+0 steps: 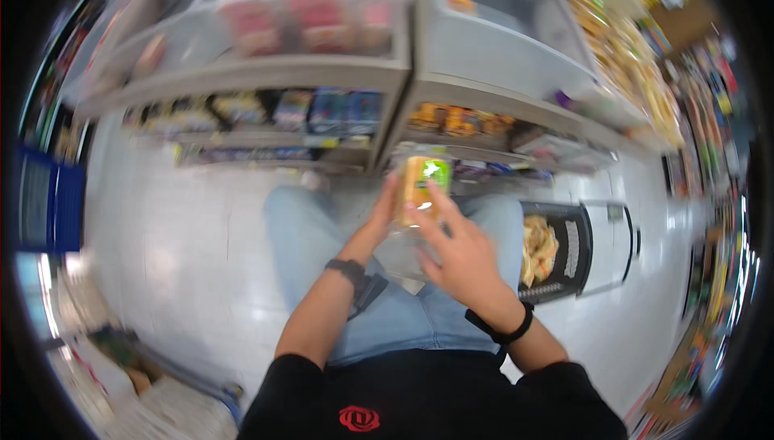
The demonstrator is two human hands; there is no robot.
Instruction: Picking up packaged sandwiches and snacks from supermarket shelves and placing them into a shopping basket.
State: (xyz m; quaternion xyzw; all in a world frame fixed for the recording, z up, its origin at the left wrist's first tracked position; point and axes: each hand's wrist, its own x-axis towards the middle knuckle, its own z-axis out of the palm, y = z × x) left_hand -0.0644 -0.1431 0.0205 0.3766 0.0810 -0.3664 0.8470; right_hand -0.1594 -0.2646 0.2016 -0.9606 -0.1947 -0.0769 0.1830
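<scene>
A clear plastic package of bread (418,192) with a green label is held up between my knees, in front of the shelves. My left hand (382,213) grips it along its left side; the thumb and fingers are partly hidden and blurred. The fingers of my right hand (456,246) are spread over the front of the package, with the fingertips at its lower right part. Whether they press on it cannot be told. Both wrists wear dark bands.
Ahead, a shelf unit (417,71) holds clear bins with packaged food, and lower shelves carry boxed goods (344,110). A black shopping basket (559,252) with a yellowish bag (539,249) stands beside my right knee. A blue crate (51,201) is far left; cartons (175,410) lie behind left.
</scene>
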